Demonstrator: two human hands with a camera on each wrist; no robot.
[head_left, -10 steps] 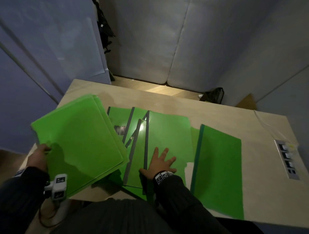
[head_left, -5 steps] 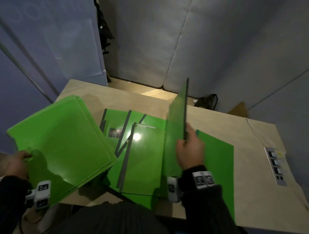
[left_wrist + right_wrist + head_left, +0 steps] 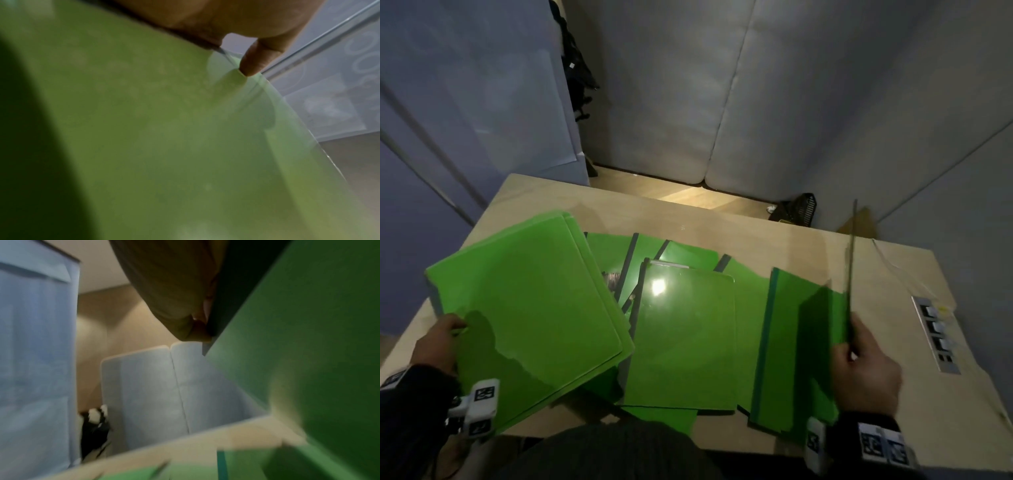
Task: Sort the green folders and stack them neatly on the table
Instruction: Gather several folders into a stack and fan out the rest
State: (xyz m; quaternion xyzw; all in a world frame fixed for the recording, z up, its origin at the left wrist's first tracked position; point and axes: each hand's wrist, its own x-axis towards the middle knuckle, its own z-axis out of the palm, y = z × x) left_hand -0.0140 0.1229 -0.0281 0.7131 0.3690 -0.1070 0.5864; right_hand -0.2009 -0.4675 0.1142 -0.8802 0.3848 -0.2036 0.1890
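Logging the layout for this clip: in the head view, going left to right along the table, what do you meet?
left hand → held stack of green folders → glossy folder lying flat → dark-spined folder → folder held on edge by the right hand → socket strip set in the table.

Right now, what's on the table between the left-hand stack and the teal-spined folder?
Head view: loose green folders fanned and overlapping lie between the held stack and the teal-spined folder; no bare table there.

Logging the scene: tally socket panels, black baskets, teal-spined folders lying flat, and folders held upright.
Socket panel: 1
Black basket: 1
Teal-spined folder lying flat: 1
Folder held upright by the right hand: 1
Total: 4
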